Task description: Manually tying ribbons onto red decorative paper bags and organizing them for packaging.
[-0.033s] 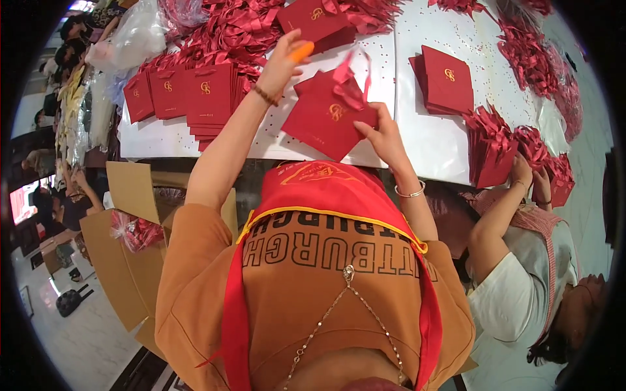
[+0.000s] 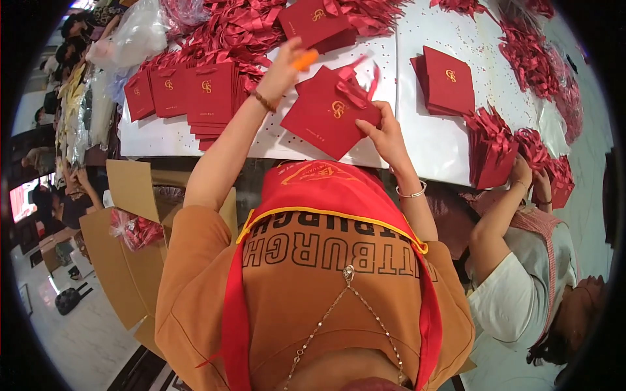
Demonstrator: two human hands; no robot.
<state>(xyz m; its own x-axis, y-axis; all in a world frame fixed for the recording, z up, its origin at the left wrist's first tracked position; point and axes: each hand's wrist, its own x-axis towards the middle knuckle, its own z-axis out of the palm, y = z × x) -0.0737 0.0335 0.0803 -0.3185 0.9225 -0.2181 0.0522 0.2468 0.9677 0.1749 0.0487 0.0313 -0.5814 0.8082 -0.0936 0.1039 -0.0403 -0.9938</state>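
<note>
An orange tool [image 2: 305, 60] is gripped in the left hand [image 2: 282, 73] above the counter [image 2: 412, 146]. By the near edge, a red bag [image 2: 321, 120] with a ribbon handle [image 2: 352, 90] is pinched between the right hand's [image 2: 387, 135] thumb and fingers. Red bag stacks [image 2: 210, 98] are set toward the near left corner.

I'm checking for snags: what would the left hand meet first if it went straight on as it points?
Likely the dark red gift bag beyond the left hand, though depth is unclear.
</note>
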